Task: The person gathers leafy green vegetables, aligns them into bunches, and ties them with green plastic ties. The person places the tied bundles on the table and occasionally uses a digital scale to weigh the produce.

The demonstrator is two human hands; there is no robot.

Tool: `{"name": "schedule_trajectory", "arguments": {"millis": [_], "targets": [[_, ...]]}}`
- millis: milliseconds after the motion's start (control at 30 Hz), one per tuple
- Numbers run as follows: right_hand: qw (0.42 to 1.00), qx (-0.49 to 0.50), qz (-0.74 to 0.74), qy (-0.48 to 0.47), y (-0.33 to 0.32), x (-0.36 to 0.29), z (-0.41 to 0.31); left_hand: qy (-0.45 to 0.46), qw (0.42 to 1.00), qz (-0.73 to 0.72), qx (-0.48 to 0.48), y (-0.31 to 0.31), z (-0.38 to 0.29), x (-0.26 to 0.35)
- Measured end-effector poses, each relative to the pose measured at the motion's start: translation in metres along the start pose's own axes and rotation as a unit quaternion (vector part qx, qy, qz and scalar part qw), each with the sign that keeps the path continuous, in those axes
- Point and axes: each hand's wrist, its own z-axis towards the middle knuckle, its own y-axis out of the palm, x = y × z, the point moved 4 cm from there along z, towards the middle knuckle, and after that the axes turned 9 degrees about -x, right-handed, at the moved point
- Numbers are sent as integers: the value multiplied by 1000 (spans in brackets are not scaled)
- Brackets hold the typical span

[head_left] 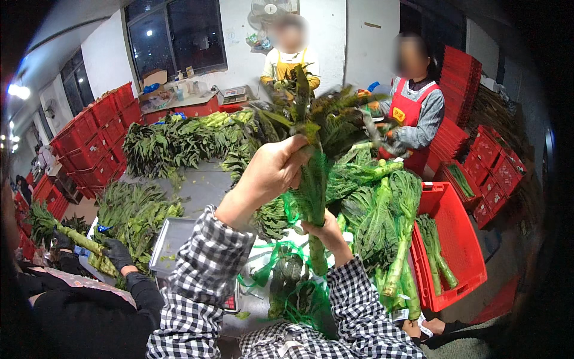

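Note:
My left hand [280, 164] grips a stem lettuce near its leafy top, at the upper edge of a green mesh net [316, 188] drawn around the leaves. My right hand [329, 233] is closed around the same stem lettuce [318, 256] lower down, at the net's lower part. The stem lettuce is held upright, its pale green stem pointing down and its dark leaves blurred at the top. Below my hands, loose green mesh netting [269, 264] and dark leaves [289, 278] lie on the table. To the right are piled several netted stem lettuces [385, 224].
A red plastic crate [462, 242] holding stem lettuces stands at the right. A scale with a metal tray [168, 244] is at the left. Black-gloved hands [119, 253] hold a stem lettuce there. Two aproned people stand opposite; another person's hands [423, 327] are at lower right.

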Motion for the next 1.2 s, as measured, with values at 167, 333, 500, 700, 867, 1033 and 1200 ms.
{"name": "schedule_trajectory", "arguments": {"millis": [167, 333, 500, 700, 867, 1033, 1200], "targets": [[985, -113, 132, 27, -15, -33, -10, 221, 888, 401, 44, -61, 30, 30], [955, -228, 46, 183, -31, -37, -31, 173, 855, 488, 10, -95, 59, 18], [978, -185, 34, 88, -46, -76, -26, 109, 908, 404, -17, -122, 54, -28], [996, -55, 55, 33, -63, -93, -31, -135, 888, 210, 386, -164, 5, -51], [991, 135, 2, -8, -56, -71, -19, 12, 943, 78, 323, -25, -11, -17], [996, 55, 73, -9, -9, -74, -18, -40, 938, 105, 329, 65, 1, -49], [990, 67, 118, 28, -18, -56, -36, 48, 941, 28, 334, 51, 2, -57]]}}
